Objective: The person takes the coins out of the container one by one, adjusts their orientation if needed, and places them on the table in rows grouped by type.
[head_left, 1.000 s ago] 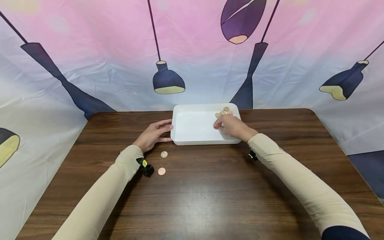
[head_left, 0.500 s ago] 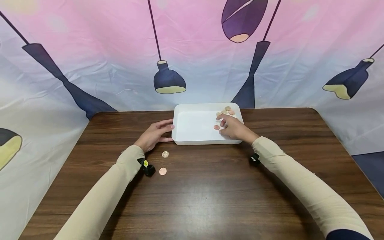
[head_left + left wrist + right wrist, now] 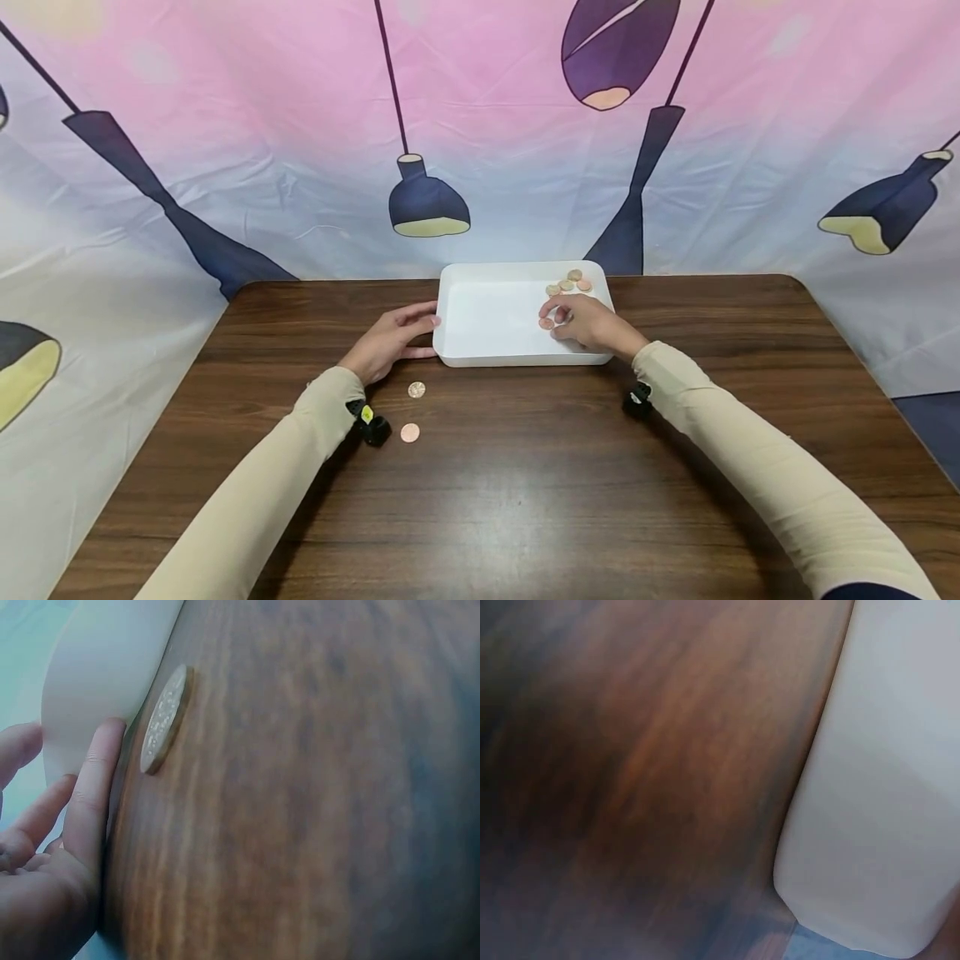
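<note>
Two coins [image 3: 413,411] lie near the table's [image 3: 525,500] left edge; left hand [image 3: 386,337] rests open-fingered against the tray [image 3: 487,358], right hand [image 3: 588,323] apparently pinching a copper coin [image 3: 547,323] inside.

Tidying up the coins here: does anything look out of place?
Two coins lie on the wooden table outside the white tray: a brass-coloured coin and a copper coin, near the left hand. The others sit in the tray's far right corner.
</note>
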Action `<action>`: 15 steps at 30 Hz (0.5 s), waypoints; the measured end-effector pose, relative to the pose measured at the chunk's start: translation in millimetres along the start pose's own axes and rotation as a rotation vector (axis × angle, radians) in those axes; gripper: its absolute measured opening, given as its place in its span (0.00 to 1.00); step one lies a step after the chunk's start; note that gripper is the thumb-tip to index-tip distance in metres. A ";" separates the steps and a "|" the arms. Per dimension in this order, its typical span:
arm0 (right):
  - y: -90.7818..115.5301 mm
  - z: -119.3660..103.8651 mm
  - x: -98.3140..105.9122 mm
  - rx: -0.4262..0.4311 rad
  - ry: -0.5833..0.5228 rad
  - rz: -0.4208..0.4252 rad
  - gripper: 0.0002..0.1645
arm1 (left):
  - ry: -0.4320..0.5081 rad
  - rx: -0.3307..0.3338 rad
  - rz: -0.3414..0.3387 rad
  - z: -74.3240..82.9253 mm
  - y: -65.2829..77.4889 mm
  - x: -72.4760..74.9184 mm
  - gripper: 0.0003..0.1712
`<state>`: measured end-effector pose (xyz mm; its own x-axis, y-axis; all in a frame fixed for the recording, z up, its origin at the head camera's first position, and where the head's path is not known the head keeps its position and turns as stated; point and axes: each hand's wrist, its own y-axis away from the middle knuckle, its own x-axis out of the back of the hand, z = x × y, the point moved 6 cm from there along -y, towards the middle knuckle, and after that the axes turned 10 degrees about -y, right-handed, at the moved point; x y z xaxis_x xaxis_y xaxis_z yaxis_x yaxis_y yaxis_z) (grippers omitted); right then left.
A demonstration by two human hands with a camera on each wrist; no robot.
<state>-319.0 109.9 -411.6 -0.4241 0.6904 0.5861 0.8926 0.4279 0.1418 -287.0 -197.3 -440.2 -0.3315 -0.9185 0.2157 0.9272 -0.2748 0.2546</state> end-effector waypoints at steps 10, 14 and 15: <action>1.2 -2.3 -1.8 0.099 0.068 0.008 0.10 | 0.004 0.018 0.000 0.2 1.3 -2.2 0.35; 2.5 -5.7 -2.8 0.148 0.123 0.025 0.11 | 0.013 0.020 0.006 1.0 0.5 -1.4 0.35; 2.6 -6.3 -3.1 0.154 0.130 0.026 0.11 | 0.016 0.021 0.009 0.8 0.0 -0.8 0.35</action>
<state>-314.5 105.2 -408.0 -0.3691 0.6256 0.6873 0.8647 0.5022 0.0072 -286.9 -196.4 -439.6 -0.3203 -0.9254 0.2028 0.9261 -0.2608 0.2728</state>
